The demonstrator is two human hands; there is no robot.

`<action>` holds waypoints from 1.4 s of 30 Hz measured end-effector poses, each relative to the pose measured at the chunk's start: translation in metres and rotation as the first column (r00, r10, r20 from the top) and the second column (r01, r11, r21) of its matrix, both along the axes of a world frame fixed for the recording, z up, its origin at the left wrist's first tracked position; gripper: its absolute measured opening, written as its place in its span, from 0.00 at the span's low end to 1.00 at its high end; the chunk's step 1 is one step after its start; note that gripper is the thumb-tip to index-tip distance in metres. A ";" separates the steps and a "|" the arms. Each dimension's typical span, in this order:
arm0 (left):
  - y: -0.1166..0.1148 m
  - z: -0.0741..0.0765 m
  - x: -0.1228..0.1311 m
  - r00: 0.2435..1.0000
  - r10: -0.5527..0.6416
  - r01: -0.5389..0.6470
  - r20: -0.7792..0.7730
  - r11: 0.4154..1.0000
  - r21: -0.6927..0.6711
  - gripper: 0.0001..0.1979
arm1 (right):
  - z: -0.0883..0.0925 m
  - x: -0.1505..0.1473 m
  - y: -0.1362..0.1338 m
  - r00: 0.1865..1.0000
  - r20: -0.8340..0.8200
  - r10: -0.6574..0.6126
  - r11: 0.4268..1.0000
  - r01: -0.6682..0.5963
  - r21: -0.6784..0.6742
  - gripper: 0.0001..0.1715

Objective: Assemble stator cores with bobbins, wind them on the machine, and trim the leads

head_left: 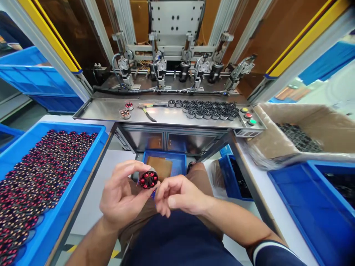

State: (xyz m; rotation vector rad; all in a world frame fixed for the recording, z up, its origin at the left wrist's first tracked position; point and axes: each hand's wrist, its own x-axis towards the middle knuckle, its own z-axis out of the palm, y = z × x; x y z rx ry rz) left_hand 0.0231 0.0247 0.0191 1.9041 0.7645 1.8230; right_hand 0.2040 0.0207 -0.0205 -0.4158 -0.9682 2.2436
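Observation:
My left hand point(122, 194) holds a wound motor stator point(148, 180) by its rim between thumb and fingers. Red coils and a dark core show on its face, turned toward me. Close beside it, my right hand point(180, 195) has its fingers curled together at the lower edge of the stator. A small blue bit point(153, 194) shows by those fingertips; what they grip is mostly hidden. On the metal ledge point(105, 109) ahead lie two more wound stators, one with red coils point(129, 106) and one copper-coloured point(125, 114), next to green-handled pliers point(148, 112).
Many black stator cores point(208, 109) sit in rows on the ledge, left of the push buttons point(248, 115). Behind stands a winding machine point(184, 70). A blue tray point(101, 135) of wound stators is at left; a lined carton point(266, 122) and blue bin point(294, 184) stand right.

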 end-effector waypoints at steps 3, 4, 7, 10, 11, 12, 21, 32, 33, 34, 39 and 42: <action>0.003 -0.002 0.003 0.999 0.034 -0.034 -0.030 0.999 -0.025 0.36 | 0.006 -0.015 -0.011 0.997 -0.045 -0.064 0.993 0.058 -0.107 0.21; 0.003 -0.002 0.004 0.999 0.031 -0.032 -0.034 0.999 -0.028 0.37 | 0.008 -0.017 -0.013 0.997 -0.032 -0.075 0.990 0.071 -0.123 0.19; 0.003 -0.004 0.003 1.000 0.013 -0.013 -0.021 1.000 0.004 0.43 | 0.011 -0.013 -0.014 0.997 0.019 -0.077 0.987 0.079 -0.137 0.17; 0.000 -0.004 0.002 1.000 -0.003 0.006 0.031 0.997 -0.082 0.44 | 0.010 -0.002 -0.014 0.996 0.080 -0.026 0.996 0.033 -0.081 0.17; -0.002 -0.005 0.002 0.999 -0.013 0.020 0.053 0.989 -0.144 0.43 | 0.010 0.002 -0.012 0.995 0.105 -0.003 0.999 0.008 -0.051 0.17; -0.004 -0.005 0.002 0.997 -0.027 0.041 0.069 0.977 -0.208 0.41 | 0.010 0.005 -0.009 0.991 0.131 0.005 1.000 -0.003 -0.021 0.17; -0.019 -0.011 0.002 0.970 -0.229 0.242 0.085 0.845 -0.478 0.33 | 0.038 0.016 0.022 0.934 0.273 -0.229 0.963 0.178 0.201 0.22; -0.013 -0.007 0.008 0.910 -0.252 0.388 0.328 0.794 -0.468 0.34 | 0.029 0.025 0.009 0.951 0.280 -0.133 0.963 0.057 0.264 0.20; -0.013 -0.007 0.007 0.909 -0.258 0.393 0.329 0.793 -0.465 0.34 | 0.028 0.029 0.009 0.946 0.307 -0.106 0.958 0.014 0.287 0.20; -0.013 -0.007 0.006 0.911 -0.260 0.389 0.319 0.798 -0.460 0.34 | 0.028 0.033 0.010 0.938 0.334 -0.095 0.948 -0.017 0.319 0.19; -0.014 -0.007 0.005 0.960 -0.206 0.267 0.190 0.882 -0.389 0.36 | 0.040 0.036 0.016 0.887 0.297 -0.354 0.841 0.163 0.516 0.20; -0.017 -0.006 0.007 0.973 -0.180 0.223 0.143 0.895 -0.386 0.37 | 0.047 0.025 0.017 0.877 0.241 -0.415 0.803 0.229 0.551 0.23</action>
